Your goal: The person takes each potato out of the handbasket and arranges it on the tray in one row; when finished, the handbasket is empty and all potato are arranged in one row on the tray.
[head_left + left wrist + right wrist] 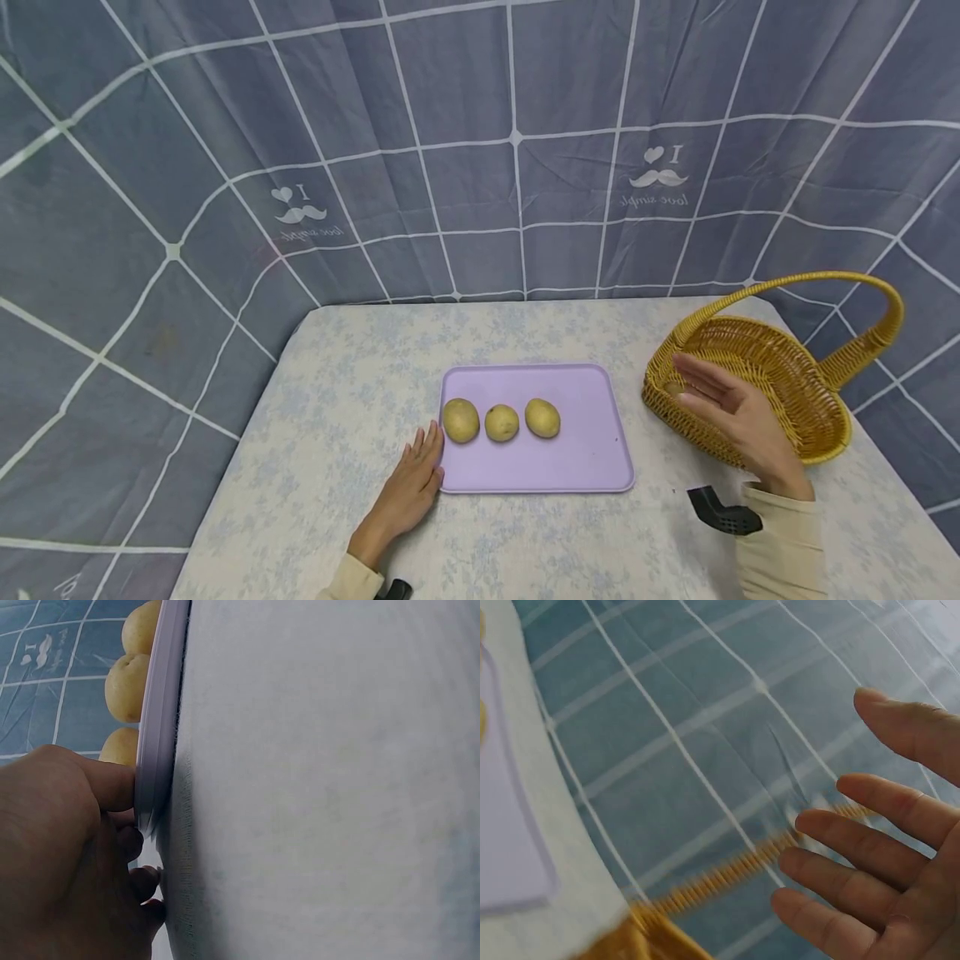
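Three yellow potatoes lie in a row on a lilac tray (585, 450): a left potato (461, 420), a middle potato (502, 423) and a right potato (542, 417). My left hand (408, 487) rests against the tray's left edge, fingers extended; in the left wrist view its thumb (112, 784) touches the rim. Over the near left side of a yellow wicker basket (817, 417) is my right hand (738, 417), holding nothing, its fingers spread in the right wrist view. A small tan round thing (673, 388) shows inside the basket, partly hidden by that hand.
The basket's tall arched handle (825, 277) rises at the right end of the table. A pale floral cloth (360, 375) covers the table. Grey-blue gridded curtains (465, 183) hang behind it and along both sides.
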`<state>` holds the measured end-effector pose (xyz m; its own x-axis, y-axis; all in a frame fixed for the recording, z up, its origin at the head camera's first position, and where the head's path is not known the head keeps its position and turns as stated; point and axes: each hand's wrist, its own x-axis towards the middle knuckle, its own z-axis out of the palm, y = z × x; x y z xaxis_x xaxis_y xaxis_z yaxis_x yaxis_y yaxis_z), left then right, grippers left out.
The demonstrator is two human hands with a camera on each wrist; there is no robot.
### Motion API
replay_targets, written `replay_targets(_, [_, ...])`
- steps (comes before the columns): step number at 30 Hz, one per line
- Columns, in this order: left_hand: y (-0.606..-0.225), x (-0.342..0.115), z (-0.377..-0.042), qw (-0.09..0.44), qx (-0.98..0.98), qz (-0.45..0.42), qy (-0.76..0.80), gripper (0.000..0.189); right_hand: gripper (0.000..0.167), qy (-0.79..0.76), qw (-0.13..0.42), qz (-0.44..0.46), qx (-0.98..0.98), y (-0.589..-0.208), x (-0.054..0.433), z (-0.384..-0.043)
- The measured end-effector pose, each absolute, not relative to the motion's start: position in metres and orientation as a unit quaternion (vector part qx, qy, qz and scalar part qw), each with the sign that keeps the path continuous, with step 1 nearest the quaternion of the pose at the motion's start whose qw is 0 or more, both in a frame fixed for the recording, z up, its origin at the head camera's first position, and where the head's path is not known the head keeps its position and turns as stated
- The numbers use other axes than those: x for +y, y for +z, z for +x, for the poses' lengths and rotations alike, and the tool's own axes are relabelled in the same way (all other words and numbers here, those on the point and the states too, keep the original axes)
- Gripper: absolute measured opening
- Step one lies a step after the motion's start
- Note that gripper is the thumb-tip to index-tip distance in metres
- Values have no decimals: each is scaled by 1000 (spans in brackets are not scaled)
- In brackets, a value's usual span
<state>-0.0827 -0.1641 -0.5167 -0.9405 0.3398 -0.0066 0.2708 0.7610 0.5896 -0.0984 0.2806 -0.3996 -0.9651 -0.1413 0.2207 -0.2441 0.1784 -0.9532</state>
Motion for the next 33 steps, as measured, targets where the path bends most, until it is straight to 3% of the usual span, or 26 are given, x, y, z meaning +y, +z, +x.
replay_targets(8, [-517,-165,-83,67,937,159,304,55,55,634,55,70,-768,-419,339,-105])
replay_targets(14, [-517,-165,-84,62,937,160,303,55,67,535,-11,35,-844,-441,360,-132])
replay_targets(23, [-517,-164,-83,69,935,162,307,55,77,473,-109,45,-873,-457,350,-154])
replay_targets(33, [-517,-165,-84,59,936,163,306,55,58,452,-132,98,-877,-467,339,-157])
